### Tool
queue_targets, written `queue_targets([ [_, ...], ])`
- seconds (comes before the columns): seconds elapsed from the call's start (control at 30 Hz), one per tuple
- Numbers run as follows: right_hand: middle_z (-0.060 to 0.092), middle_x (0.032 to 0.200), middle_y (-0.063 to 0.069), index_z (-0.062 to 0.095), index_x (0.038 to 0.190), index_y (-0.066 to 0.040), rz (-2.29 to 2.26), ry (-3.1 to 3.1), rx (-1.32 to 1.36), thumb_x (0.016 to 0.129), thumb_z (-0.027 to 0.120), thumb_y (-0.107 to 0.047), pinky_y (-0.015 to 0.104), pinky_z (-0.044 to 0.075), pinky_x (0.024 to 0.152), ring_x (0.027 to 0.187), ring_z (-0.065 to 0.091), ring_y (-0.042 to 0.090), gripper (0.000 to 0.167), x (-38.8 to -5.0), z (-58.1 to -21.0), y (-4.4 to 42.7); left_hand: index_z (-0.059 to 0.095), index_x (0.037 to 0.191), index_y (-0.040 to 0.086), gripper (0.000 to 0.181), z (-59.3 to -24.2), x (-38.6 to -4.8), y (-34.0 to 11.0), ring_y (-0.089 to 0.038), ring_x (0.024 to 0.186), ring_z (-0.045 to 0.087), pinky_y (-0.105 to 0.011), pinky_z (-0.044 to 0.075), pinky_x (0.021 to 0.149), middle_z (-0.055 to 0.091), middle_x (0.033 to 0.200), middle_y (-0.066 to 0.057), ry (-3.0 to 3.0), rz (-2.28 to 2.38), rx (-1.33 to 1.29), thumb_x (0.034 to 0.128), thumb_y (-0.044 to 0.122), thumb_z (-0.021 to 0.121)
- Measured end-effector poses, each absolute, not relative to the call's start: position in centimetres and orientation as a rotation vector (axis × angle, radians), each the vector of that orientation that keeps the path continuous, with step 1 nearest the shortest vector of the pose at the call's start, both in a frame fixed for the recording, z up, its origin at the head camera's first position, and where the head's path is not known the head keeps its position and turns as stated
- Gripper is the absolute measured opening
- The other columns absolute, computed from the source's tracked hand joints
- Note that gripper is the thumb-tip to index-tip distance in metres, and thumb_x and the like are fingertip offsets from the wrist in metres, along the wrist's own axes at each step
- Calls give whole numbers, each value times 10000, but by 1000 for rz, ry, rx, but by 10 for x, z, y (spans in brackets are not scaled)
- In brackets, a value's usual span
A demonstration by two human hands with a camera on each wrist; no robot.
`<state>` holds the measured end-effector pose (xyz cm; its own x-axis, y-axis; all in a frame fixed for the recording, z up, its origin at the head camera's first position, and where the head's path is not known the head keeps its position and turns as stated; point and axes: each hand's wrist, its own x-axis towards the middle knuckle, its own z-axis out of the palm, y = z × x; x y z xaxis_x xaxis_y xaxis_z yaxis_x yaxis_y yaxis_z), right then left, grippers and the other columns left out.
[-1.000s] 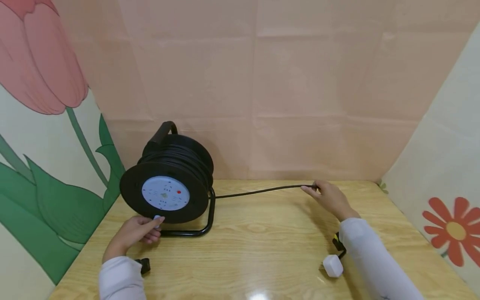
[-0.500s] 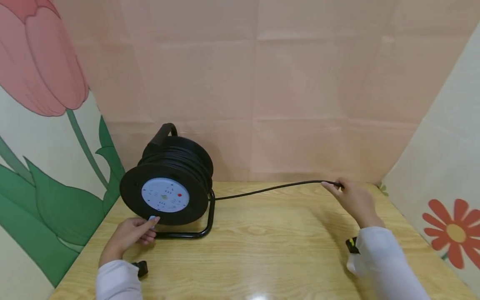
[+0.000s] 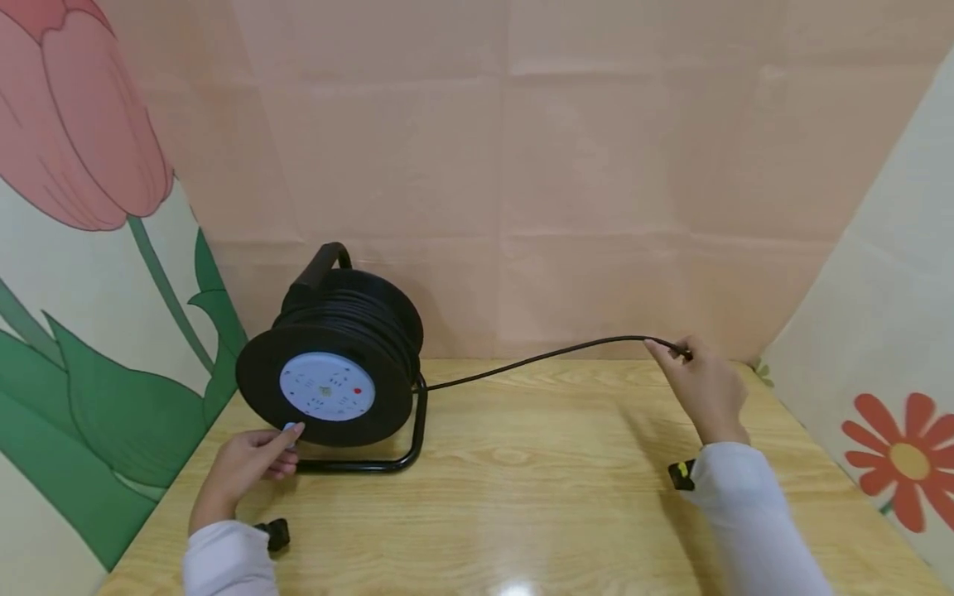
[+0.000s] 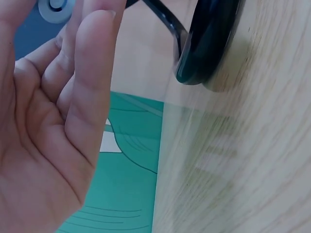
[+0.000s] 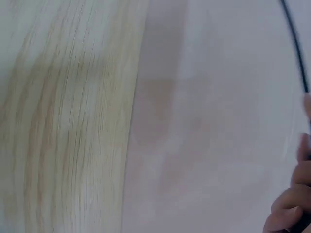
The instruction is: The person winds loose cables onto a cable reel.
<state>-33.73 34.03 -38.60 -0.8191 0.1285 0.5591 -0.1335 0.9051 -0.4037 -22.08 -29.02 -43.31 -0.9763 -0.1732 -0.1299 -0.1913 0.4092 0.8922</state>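
A black cable reel (image 3: 257,389) with a pale blue socket panel (image 3: 328,386) stands at the left of the table in the head view. My left hand (image 3: 242,472) pinches a small pale knob (image 3: 289,428) low on the reel's front flange between thumb and fingers. In the left wrist view the fingers of this hand (image 4: 87,92) show close up, near the reel's tubular stand (image 4: 194,73). My right hand (image 3: 704,389) holds the black cable (image 3: 537,359) raised above the table. The cable rises from the reel in a gentle arc. Its end beyond the hand is hidden.
The wood-grain table (image 3: 522,463) meets a pink paper backdrop (image 3: 522,207) behind. Flower-painted panels (image 3: 905,459) flank both sides. Small black blocks (image 3: 276,535) sit by both cuffs. The reel's carrying handle (image 3: 316,269) sticks up at its back.
The knob and left hand have shifted left along the flange, and the reel face has turned slightly clockwise. My right hand went right, then up with the cable. The white plug is now hidden.
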Motion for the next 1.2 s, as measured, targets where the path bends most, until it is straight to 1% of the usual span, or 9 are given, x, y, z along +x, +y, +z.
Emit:
queue_targets([
  [0.13,509,598,52,588,848,-121,561,-2380,13,978,552,-579,348,241,358,424,387,230,477,-343,-388,333,698,1069,-92,697,-433,-219,-293,-167,739,706,-304,597,693,735,867,-100,2629,1692,-374,901,583,674],
  [0.3,499,617,59,579,908,-89,545,-2317,39,1035,498,-484,363,247,385,446,393,238,423,-347,-390,324,703,1060,-80,707,-432,-217,-296,-183,752,711,-327,598,709,735,882,-101,2641,1708,-399,884,605,681],
  [0.4,503,624,62,587,944,-70,545,-2237,40,1038,513,-453,366,241,384,434,384,239,401,-348,-388,318,696,1073,-88,707,-432,-217,-297,-191,758,715,-337,599,716,737,899,-114,2641,1740,-404,883,593,690],
  [0.57,499,628,67,600,950,-53,561,-2123,80,1036,545,-410,356,231,350,400,342,217,371,-347,-378,308,691,1080,-94,698,-431,-217,-296,-191,758,718,-331,599,713,738,895,-111,2641,1764,-410,887,577,697],
  [0.63,510,649,72,607,945,-47,570,-2099,85,1032,559,-400,353,241,364,419,356,214,367,-346,-374,306,689,1080,-94,697,-431,-216,-295,-197,764,719,-329,599,713,737,890,-105,2645,1760,-408,889,576,695],
  [0.77,518,667,75,625,952,-54,591,-2109,82,1016,585,-416,354,254,389,455,384,223,370,-345,-371,307,684,1095,-96,713,-430,-216,-295,-214,784,723,-339,598,734,736,904,-112,2655,1775,-411,889,586,688],
  [0.93,528,622,50,641,904,-108,599,-2178,69,963,655,-468,338,239,347,413,377,210,366,-343,-377,314,681,1108,-99,722,-425,-213,-298,-196,782,720,-351,600,748,732,904,-110,2688,1822,-428,895,591,676],
  [1.07,571,620,40,674,854,-143,565,-2215,106,908,717,-496,324,243,330,411,396,192,360,-342,-380,318,706,1045,-101,678,-422,-210,-299,-182,751,713,-324,602,715,733,838,-80,2734,1895,-477,899,562,689],
  [1.2,569,639,30,721,925,-130,537,-2266,200,931,697,-474,317,251,330,435,399,173,346,-341,-384,316,730,971,-72,636,-418,-208,-298,-170,724,713,-283,595,692,735,783,-51,2735,1995,-596,862,555,735],
])
